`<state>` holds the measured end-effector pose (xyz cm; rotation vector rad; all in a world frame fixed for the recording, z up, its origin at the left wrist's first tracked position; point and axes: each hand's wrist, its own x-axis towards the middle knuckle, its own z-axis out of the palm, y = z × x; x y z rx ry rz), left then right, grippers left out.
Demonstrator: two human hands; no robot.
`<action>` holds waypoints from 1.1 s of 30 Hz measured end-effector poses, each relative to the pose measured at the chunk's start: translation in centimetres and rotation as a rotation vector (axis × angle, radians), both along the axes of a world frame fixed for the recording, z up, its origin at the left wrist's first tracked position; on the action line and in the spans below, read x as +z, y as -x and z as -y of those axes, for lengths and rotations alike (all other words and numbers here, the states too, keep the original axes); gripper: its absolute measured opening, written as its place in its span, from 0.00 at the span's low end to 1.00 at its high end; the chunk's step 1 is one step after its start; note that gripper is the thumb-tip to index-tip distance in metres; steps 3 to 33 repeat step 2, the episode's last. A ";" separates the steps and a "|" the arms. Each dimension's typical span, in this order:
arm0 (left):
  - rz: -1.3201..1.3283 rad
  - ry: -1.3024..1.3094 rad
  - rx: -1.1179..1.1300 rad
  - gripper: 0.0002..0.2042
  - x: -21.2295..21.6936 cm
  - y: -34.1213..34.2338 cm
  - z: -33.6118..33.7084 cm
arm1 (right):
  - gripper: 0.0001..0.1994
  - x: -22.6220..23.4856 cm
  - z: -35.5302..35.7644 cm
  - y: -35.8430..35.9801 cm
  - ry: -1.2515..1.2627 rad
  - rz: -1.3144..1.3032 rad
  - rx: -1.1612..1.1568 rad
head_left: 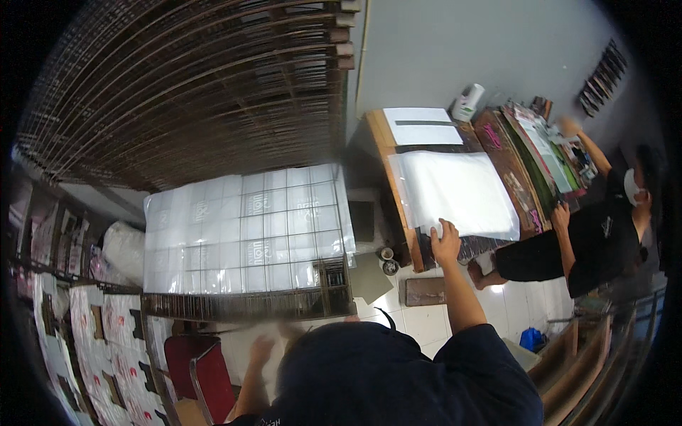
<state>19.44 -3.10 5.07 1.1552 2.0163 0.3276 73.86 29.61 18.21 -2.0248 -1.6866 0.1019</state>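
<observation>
My right hand (446, 241) reaches forward to the near edge of a clear plastic sheet (458, 192) and grips its near left corner. The sheet lies flat on a wooden work table (395, 186). My left hand (260, 351) is low at the bottom centre and blurred. It is over a pale sheet (245, 346) beside a red chair (202, 369); whether it holds the sheet cannot be told. My dark sleeve and shirt (398, 376) fill the lower middle.
A wire drying rack (245, 234) carries printed clear sheets at the centre left, with more rack shelves (185, 85) behind. A co-worker in black (590, 248) stands at the table's right side, hands on it. Printed sheets (106, 341) lie at lower left. Small pots (388, 261) sit on the tiled floor.
</observation>
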 end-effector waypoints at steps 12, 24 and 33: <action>-0.013 0.016 0.018 0.26 -1.6 0.8 2.6 | 0.23 -0.6 -2.0 -0.7 0.021 0.084 0.040; -0.013 0.016 0.018 0.26 -1.6 0.8 2.6 | 0.23 -0.6 -2.0 -0.7 0.021 0.084 0.040; -0.013 0.016 0.018 0.26 -1.6 0.8 2.6 | 0.23 -0.6 -2.0 -0.7 0.021 0.084 0.040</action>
